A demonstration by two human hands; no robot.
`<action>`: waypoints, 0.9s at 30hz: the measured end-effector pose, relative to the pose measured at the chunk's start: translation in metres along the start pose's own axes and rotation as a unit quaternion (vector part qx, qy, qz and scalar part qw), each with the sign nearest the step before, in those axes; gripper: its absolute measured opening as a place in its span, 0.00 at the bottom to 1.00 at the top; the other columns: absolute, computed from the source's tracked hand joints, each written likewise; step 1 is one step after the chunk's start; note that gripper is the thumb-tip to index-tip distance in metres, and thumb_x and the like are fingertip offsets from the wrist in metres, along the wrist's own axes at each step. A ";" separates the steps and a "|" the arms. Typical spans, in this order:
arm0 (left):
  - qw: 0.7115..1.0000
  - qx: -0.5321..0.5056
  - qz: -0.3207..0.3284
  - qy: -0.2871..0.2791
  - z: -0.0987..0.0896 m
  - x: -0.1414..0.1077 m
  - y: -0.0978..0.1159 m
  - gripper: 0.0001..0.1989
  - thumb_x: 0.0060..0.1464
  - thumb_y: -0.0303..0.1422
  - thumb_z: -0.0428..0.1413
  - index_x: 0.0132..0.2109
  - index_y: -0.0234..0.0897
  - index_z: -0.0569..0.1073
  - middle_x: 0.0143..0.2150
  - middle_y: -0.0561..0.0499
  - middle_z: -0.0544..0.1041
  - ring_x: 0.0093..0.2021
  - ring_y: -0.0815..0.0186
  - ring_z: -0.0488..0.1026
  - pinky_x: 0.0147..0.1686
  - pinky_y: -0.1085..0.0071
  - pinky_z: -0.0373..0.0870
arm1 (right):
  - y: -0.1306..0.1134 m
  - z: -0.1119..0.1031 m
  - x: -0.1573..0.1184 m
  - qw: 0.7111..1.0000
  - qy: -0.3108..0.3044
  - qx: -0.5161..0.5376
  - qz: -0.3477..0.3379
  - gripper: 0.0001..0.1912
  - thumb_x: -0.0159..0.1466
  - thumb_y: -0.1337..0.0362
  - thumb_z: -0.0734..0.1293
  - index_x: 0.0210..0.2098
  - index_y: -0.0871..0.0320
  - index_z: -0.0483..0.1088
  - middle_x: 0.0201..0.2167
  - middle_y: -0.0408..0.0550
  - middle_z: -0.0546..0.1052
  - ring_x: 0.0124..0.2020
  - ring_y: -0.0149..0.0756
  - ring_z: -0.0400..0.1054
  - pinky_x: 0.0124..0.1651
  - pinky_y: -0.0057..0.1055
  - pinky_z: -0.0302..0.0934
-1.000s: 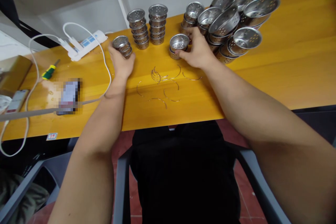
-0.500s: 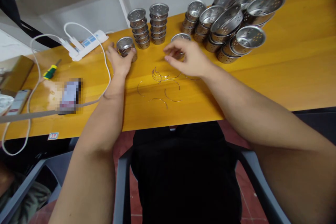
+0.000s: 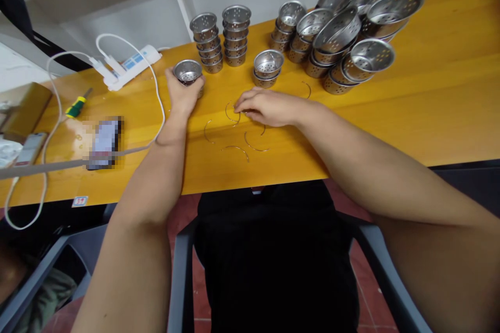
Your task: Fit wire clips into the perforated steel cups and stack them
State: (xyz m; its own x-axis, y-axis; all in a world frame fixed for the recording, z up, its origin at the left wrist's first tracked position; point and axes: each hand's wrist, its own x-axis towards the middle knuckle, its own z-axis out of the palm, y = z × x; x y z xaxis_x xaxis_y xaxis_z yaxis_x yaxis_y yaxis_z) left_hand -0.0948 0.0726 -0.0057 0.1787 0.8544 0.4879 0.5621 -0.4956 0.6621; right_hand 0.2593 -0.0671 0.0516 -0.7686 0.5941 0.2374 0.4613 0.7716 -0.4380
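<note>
My left hand [image 3: 184, 94] is wrapped round a perforated metal cup [image 3: 188, 74] that stands on the wooden table [image 3: 289, 153]. Over the middle of the table, my right hand [image 3: 265, 106] is closed at the fingertips on a thin curved wire [image 3: 239, 117] in the loose pile. Several more such wires lie around it, among them a bent wire [image 3: 236, 148] nearer the front edge. Just beyond my right hand stands a short stack of perforated cups [image 3: 269, 65]. Part of the wire pile is hidden under my fingers.
Two tall cup stacks [image 3: 236, 36] stand at the back, and a large cluster of tilted cups [image 3: 338, 36] at the back right. On the left are a power strip [image 3: 135, 66] with white cables, a green-yellow screwdriver [image 3: 76, 107] and a phone [image 3: 104, 140].
My right hand has come down from the short cup stack to the wires, uncovering the stack. My left hand, with its cup, has shifted slightly toward me.
</note>
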 end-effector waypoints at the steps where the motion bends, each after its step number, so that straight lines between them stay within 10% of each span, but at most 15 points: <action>1: 0.997 -0.007 -0.037 0.073 0.001 -0.001 0.009 0.60 0.48 0.97 0.49 0.60 0.49 0.59 0.61 0.55 0.79 0.64 0.68 0.72 0.72 0.52 0.70 | 0.000 -0.002 0.000 1.000 -0.005 -0.011 0.010 0.20 0.79 0.67 0.69 0.62 0.50 0.90 0.65 0.55 0.88 0.68 0.60 0.80 0.78 0.60 0.73; 5: 0.981 -0.049 -0.097 0.158 0.002 -0.003 0.037 0.73 0.13 0.98 0.58 0.54 0.49 0.66 0.52 0.52 0.84 0.53 0.63 0.79 0.63 0.49 0.78 | -0.008 -0.012 0.001 0.996 -0.038 -0.055 0.053 0.14 0.79 0.70 0.69 0.56 0.57 0.87 0.59 0.61 0.87 0.61 0.59 0.82 0.69 0.53 0.75; 14: 0.971 -0.141 -0.078 0.176 0.003 -0.008 0.038 0.49 0.42 0.74 0.83 0.51 0.48 0.72 0.51 0.49 0.86 0.61 0.47 0.88 0.67 0.48 0.85 | -0.043 -0.015 0.006 0.982 -0.067 -0.139 0.110 0.12 0.84 0.70 0.64 0.50 0.56 0.81 0.61 0.63 0.82 0.62 0.58 0.79 0.63 0.46 0.70; 27: 0.978 -0.129 -0.032 0.158 0.013 -0.005 0.023 0.55 0.38 0.78 0.84 0.56 0.48 0.73 0.54 0.51 0.88 0.62 0.50 0.88 0.71 0.46 0.86 | -0.067 -0.029 0.001 0.961 -0.130 -0.180 0.167 0.08 0.81 0.71 0.72 0.51 0.55 0.86 0.56 0.57 0.89 0.53 0.55 0.83 0.45 0.44 0.62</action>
State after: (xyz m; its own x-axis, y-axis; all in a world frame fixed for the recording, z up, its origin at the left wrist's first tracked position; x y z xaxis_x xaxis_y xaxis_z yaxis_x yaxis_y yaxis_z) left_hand -0.0723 0.0589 0.0001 -0.1315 0.8140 0.5658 0.3338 -0.5011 0.7984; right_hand 0.2408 -0.1121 0.1063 -0.6145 0.7812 -0.1098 0.7886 0.6046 -0.1118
